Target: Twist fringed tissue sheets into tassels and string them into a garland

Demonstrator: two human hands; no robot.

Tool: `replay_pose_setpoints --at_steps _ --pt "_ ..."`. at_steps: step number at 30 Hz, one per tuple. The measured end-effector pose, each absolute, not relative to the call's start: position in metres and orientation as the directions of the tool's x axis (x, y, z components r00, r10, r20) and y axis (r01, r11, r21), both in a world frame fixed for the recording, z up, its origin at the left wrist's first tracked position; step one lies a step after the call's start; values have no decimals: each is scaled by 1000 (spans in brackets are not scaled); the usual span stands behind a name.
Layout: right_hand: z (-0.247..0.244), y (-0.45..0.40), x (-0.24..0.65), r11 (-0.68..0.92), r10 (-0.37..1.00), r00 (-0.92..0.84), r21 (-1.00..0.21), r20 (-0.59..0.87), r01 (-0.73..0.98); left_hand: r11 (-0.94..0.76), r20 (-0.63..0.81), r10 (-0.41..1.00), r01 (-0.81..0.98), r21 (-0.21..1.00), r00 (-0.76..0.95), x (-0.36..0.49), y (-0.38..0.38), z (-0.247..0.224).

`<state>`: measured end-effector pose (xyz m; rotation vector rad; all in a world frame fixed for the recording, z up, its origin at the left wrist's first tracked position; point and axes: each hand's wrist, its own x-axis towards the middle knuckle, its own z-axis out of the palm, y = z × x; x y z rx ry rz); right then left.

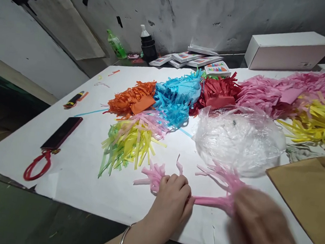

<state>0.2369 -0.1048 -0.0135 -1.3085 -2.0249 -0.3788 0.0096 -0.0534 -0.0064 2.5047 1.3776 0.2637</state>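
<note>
A pink tissue-paper tassel lies low over the front of the white table, its middle narrowed into a twisted strand. My left hand, with a silver bangle at the wrist, is closed around one end; fringe pokes out past its knuckles. At the other end is my right hand, smeared by motion, so its fingers cannot be made out. Loose pink fringe spreads just above it. Beyond my hands lie a yellow, green and pink fringe bundle and a clear plastic bag with pale contents.
Orange, blue, red and pink fringe piles line the back, with yellow fringe at right. A phone with red strap and a cutter lie left. Brown cardboard lies right; a white box stands behind.
</note>
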Motion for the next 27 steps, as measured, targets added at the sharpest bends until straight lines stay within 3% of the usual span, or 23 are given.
replay_pose_setpoints --at_steps 2,6,9,11,13,17,23,27 --pt "-16 -103 217 671 632 -466 -137 619 729 -512 18 845 797 320 535 9 -52 -5" --pt "-24 -93 198 688 671 -537 -160 511 708 -539 118 834 751 380 539 4 -51 -2" --pt "-26 -91 199 670 693 -479 -237 538 703 -671 293 740 639 377 605 -1 -52 -3" --pt "-26 -91 200 634 738 -397 -358 545 686 -738 336 675 585 337 657 -3 -52 -5" --pt "-25 -92 198 607 757 -345 -401 555 686 -768 339 640 561 308 690 -4 -51 -7" --pt "-27 -94 194 637 706 -395 -285 588 716 -803 340 593 509 309 730 -2 -45 -11" --pt "-37 -106 219 641 715 -383 -330 584 693 -759 283 625 482 439 727 -2 -44 -14" --pt "-42 -121 241 656 710 -461 -263 532 707 -751 266 631 487 445 729 -3 -48 -13"
